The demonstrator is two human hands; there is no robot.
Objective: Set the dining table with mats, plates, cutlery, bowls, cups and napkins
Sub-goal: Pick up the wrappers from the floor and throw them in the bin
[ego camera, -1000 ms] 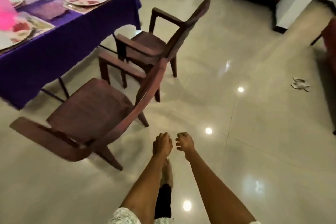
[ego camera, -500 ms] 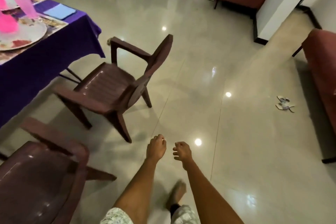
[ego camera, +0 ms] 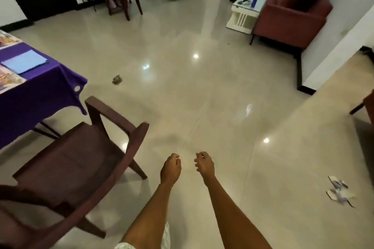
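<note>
We see the left hand (ego camera: pixel 170 169) and right hand (ego camera: pixel 204 164) held out, fingers loosely curled, holding nothing. Left of them stands a dark brown moulded chair (ego camera: pixel 77 159). Beyond the chair, the table (ego camera: pixel 36 95) carries a purple cloth, a flat blue napkin (ego camera: pixel 25 64) and printed mats (ego camera: pixel 9 79).

Dim, even indoor lighting. Ceiling lamps show as small bright reflections on the glossy tiled floor (ego camera: pixel 202 91). Soft shadows lie beneath the brown chair (ego camera: pixel 81 163) and red armchair (ego camera: pixel 291 18). Wide-angle distortion bends the frame edges; slight motion blur softens detail throughout.
</note>
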